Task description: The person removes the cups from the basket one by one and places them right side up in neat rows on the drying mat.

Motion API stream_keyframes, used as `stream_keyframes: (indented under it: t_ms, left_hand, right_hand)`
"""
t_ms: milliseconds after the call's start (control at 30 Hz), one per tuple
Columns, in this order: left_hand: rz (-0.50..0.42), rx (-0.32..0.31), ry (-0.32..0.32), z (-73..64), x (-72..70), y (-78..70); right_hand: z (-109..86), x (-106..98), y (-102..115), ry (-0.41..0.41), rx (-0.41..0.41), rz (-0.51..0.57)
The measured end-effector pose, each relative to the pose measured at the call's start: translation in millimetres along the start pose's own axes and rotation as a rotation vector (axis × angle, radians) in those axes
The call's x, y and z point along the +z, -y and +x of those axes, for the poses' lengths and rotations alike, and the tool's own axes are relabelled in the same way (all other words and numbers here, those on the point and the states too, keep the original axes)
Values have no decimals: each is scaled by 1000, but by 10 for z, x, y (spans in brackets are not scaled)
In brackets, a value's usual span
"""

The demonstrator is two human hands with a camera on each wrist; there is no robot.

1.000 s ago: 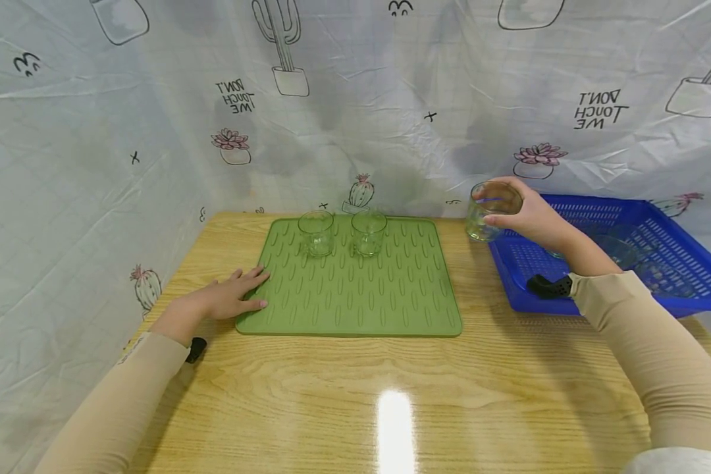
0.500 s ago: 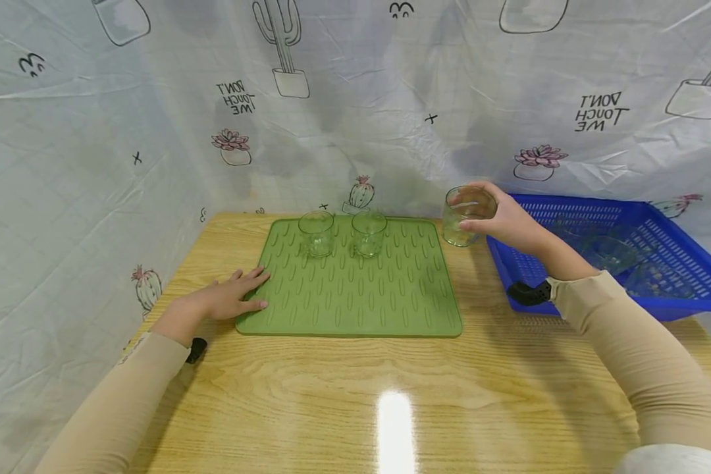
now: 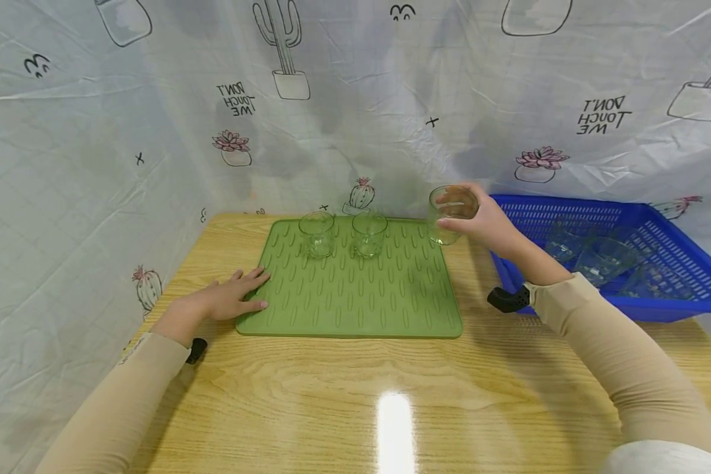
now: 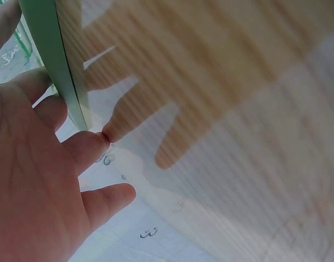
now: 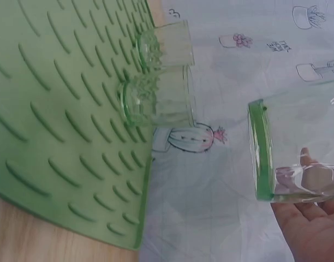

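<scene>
My right hand holds a clear drinking glass upright, thumb in front and fingers behind. In the right wrist view this glass is in the air, apart from the green ridged mat. Two similar glasses, a left one and a right one, stand upright along the back of the mat. At the mat's left edge my left hand rests with fingers spread, its fingertips on the mat. The left wrist view shows that hand from the palm side, fingers extended at the mat's rim.
A blue perforated plastic basket stands on the wooden table to the right. Several more glasses lie or stand inside it. A white curtain printed with cacti hangs behind the table and along its left side.
The right hand has carried the glass leftward, from beside the basket's left rim to the mat's back right corner. My left hand and the two glasses on the mat have stayed put.
</scene>
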State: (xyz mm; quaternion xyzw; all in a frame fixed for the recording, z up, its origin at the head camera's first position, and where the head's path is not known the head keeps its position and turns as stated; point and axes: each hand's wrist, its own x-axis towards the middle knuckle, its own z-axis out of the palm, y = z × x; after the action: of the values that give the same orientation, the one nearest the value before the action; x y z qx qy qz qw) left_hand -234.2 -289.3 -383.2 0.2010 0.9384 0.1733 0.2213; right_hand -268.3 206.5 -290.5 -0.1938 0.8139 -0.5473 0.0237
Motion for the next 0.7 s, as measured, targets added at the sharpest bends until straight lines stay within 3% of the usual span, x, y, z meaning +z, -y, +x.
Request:
stream_keyframes:
  t_ms: [367,700]
  left_hand:
    - [-3,-6,2,-11,2,-12]
    - [-1,-4,4,4,13,-6]
  right_hand:
    - [94,251,-79,-67,25,-52]
    - [136,438,-194,-103,65,12]
